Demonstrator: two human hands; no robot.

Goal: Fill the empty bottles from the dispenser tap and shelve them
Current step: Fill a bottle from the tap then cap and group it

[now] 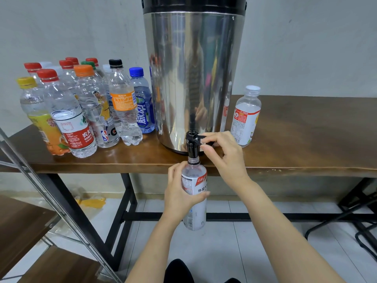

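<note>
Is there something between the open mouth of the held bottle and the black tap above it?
Nothing visible. The bottle has no cap, and its neck sits directly below the tap spout. The left hand grips the bottle lower down, and the right hand pinches the tap lever at the side.

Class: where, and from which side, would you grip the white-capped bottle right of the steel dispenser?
Probably round the labelled middle, from the front-right: the white-capped clear plastic bottle stands upright, round-bodied, with the shiny steel dispenser close on its left.
</note>
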